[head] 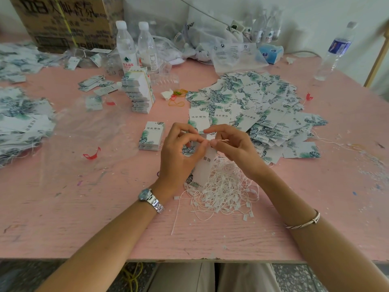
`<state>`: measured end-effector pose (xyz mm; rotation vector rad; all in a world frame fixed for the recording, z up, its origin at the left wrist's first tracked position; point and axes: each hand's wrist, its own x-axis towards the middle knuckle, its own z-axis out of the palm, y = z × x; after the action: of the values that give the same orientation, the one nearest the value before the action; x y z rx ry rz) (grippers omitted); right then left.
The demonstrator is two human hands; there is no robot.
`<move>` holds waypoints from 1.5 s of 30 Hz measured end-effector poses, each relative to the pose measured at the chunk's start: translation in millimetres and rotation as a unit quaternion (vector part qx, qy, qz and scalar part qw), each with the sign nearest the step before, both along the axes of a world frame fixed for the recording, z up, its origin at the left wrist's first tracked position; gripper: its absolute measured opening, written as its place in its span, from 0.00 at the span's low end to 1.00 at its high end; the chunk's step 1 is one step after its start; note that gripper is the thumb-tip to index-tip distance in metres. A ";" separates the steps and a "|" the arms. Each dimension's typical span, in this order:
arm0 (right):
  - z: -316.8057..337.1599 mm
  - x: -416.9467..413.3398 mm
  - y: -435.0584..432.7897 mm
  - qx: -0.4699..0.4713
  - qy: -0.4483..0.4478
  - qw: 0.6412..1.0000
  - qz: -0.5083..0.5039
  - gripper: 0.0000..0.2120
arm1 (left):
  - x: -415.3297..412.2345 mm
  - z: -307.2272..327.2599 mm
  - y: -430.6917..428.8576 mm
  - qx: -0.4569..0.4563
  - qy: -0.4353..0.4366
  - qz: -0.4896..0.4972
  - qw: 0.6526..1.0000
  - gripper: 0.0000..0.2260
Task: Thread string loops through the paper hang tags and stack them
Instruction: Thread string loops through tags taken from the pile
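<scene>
Pinched in the left hand, a hang tag stood upright while the right hand nipped a string end at its top; string loops lay heaped beneath, stacked tags just left.

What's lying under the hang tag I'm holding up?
A tangled pile of white string loops on the pink table. The tag, gripped by the left hand, covers the pile's far part.
</scene>
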<state>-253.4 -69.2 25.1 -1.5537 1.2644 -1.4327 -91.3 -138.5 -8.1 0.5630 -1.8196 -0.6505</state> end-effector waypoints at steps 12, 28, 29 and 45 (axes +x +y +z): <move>-1.8 2.4 -1.8 0.003 -0.022 1.000 -0.013 0.03 | -0.2 0.0 -0.7 0.013 0.023 -0.002 1.000 0.05; -0.9 -1.9 0.5 0.028 -0.081 0.996 0.004 0.04 | 12.7 10.8 -9.8 -0.216 -0.065 0.203 0.953 0.06; -0.5 -2.8 0.5 0.034 -0.082 0.996 0.004 0.04 | 15.7 12.3 -14.6 -0.224 -0.108 0.249 0.936 0.08; 1.0 -3.2 -0.7 0.063 -0.149 0.987 0.010 0.09 | 36.9 -6.1 -48.3 -0.037 -0.491 0.263 0.830 0.22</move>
<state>-256.6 -69.8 26.1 -1.2140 1.1317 -1.4784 -54.4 -186.8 -14.2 1.4692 -2.4278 0.1683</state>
